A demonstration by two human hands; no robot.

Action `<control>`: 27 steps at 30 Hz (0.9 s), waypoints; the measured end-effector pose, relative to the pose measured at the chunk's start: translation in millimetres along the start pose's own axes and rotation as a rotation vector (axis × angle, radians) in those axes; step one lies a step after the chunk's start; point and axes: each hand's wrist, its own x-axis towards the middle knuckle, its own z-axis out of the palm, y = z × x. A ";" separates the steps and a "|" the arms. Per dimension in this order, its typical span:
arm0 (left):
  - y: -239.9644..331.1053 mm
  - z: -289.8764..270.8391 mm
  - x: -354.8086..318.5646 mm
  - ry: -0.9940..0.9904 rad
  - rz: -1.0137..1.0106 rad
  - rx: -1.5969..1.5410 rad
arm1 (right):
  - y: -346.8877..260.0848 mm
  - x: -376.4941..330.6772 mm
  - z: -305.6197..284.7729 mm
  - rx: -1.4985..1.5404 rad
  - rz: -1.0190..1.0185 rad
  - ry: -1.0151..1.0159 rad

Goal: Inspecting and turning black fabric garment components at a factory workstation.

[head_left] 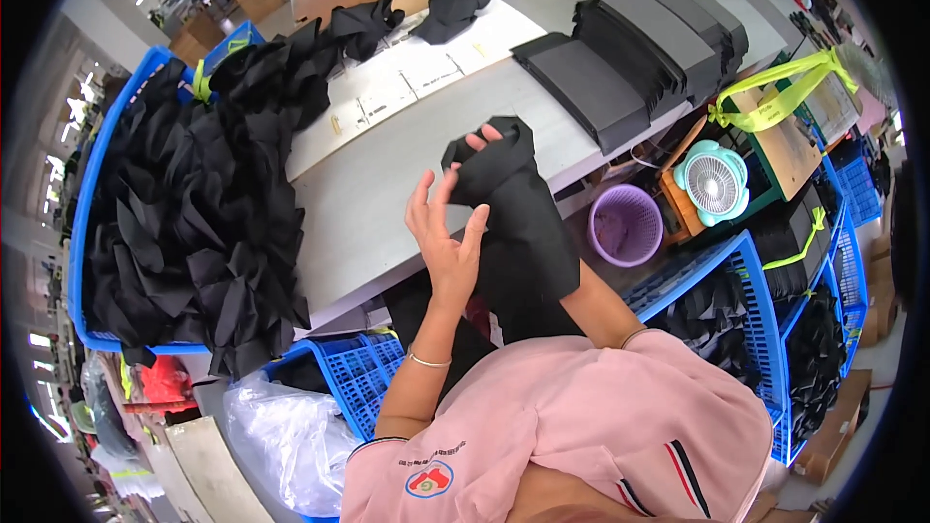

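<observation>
A black fabric piece (523,228), shaped like a tube or pouch, is drawn over my right forearm and most of my right hand (485,138). Only a couple of bent fingertips show at its far end, against the bunched cloth; the rest of that hand is hidden. My left hand (446,247) is raised just left of the cloth, fingers apart and nothing in it. Both hands are above the near edge of the grey table (378,203). To the left, a blue crate (79,261) is heaped with loose black fabric pieces (194,203).
Stacks of flat black pieces (639,48) stand at the table's back right. A white board (426,77) lies across the table, with crumpled black pieces on it. Below right are a purple bin (625,225), a small teal fan (712,182) and blue crates (765,329).
</observation>
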 end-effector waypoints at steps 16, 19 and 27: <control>-58.1 -16.3 6.0 -0.464 -0.343 -0.600 | 18.3 -39.2 -36.2 -1.027 -0.392 -0.448; -37.8 -20.4 3.5 -0.126 -0.356 -0.395 | -22.4 -48.3 3.1 -0.556 0.112 -0.294; -4.1 8.0 -65.7 -0.210 0.289 -0.038 | 78.1 63.5 -109.4 -0.861 -0.407 -0.363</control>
